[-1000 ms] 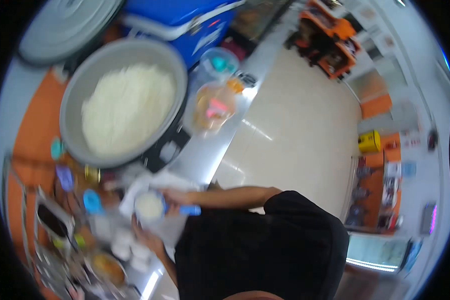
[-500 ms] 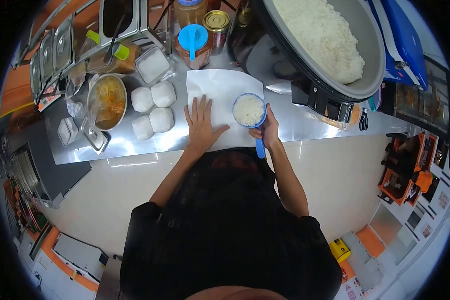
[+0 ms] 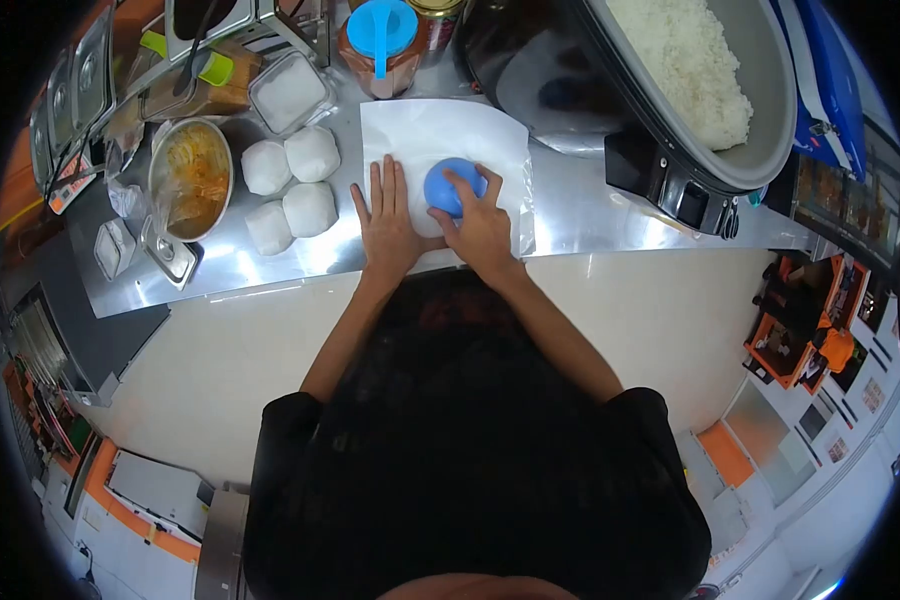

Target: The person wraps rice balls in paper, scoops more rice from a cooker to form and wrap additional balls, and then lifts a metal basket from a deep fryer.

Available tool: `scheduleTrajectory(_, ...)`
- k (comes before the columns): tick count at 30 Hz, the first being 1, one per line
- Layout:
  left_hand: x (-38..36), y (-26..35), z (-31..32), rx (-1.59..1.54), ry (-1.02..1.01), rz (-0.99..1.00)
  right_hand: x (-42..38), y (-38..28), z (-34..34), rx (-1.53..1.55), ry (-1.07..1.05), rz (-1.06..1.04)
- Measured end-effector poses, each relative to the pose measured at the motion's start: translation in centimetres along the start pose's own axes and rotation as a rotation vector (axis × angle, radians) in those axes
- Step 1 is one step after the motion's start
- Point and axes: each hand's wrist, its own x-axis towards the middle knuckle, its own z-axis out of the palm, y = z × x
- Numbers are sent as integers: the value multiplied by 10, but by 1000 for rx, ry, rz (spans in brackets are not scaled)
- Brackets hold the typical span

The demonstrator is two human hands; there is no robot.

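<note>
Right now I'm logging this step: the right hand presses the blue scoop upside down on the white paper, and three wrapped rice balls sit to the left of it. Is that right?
Not quite. The head view shows four wrapped rice balls, not three. The rest holds: the right hand presses the blue scoop upside down on the white paper, with the balls to its left.

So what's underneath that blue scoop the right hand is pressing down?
The blue scoop sits upside down on the white paper sheet, with the right hand on it and the left hand flat beside it. Whatever is inside it is covered.
</note>
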Motion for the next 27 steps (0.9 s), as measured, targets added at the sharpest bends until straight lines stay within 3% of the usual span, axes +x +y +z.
scheduleTrajectory(6,-8,2,9,75,31,43,-6,-5,14,51,156,144)
scheduleTrajectory(11,-18,22,-12,148,-17,-79,-12,4,-43,139,177,-107)
scheduleTrajectory(14,-33,25,11,-22,144,-65,1,23,-76,139,127,-202)
scheduleTrajectory(16,-35,40,17,-58,137,-113,7,30,-81,122,44,-228)
scheduleTrajectory(18,-31,41,35,-149,212,-80,14,35,-78,-5,-306,-283)
scheduleTrajectory(19,-30,39,43,-115,240,-75,18,38,-69,-102,-274,-439)
scheduleTrajectory(23,-32,36,49,-89,215,-101,29,36,-39,-114,-252,-478)
scheduleTrajectory(27,-26,42,39,-9,130,-166,28,21,-25,-118,-203,-295)
